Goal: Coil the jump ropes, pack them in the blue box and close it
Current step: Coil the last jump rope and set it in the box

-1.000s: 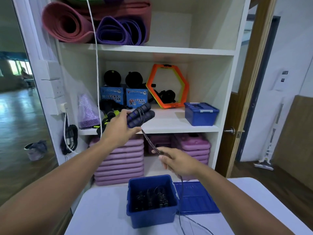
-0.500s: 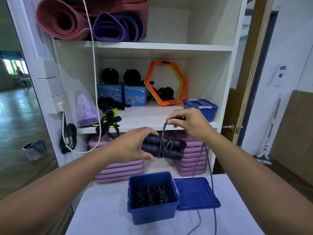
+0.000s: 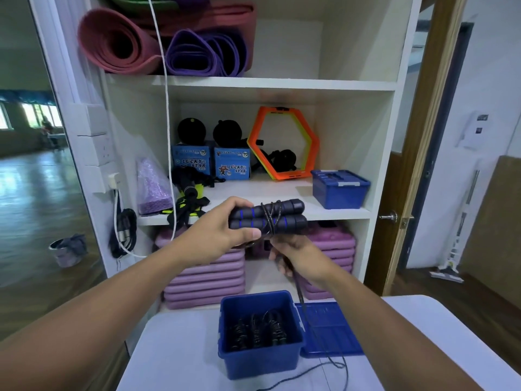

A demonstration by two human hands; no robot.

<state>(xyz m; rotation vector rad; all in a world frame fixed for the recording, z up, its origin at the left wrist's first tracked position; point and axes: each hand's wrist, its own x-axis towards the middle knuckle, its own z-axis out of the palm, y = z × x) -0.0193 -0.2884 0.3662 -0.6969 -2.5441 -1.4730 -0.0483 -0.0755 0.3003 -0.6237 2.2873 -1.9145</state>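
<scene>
My left hand (image 3: pixel 220 232) grips two black jump rope handles (image 3: pixel 277 217) with blue rings, held side by side and level in front of the shelf. The thin black rope is wound a few turns around their middle. Just below the handles, my right hand (image 3: pixel 298 256) holds the rope (image 3: pixel 311 324), which trails down past the box to the table. The open blue box (image 3: pixel 260 359) stands on the white table (image 3: pixel 174 354) with coiled ropes (image 3: pixel 258 331) inside. Its blue lid (image 3: pixel 328 331) lies flat to the right of it.
A white shelf unit (image 3: pixel 282 193) stands right behind the table, holding a second closed blue box (image 3: pixel 339 189), an orange hexagon ring (image 3: pixel 283 143), small boxes and rolled mats. Purple step boards (image 3: pixel 205 275) are stacked below. A wooden door (image 3: pixel 417 153) is at right.
My right hand has dropped from above the handles to beneath them, carrying the rope around them. My left hand has lifted the handles slightly.
</scene>
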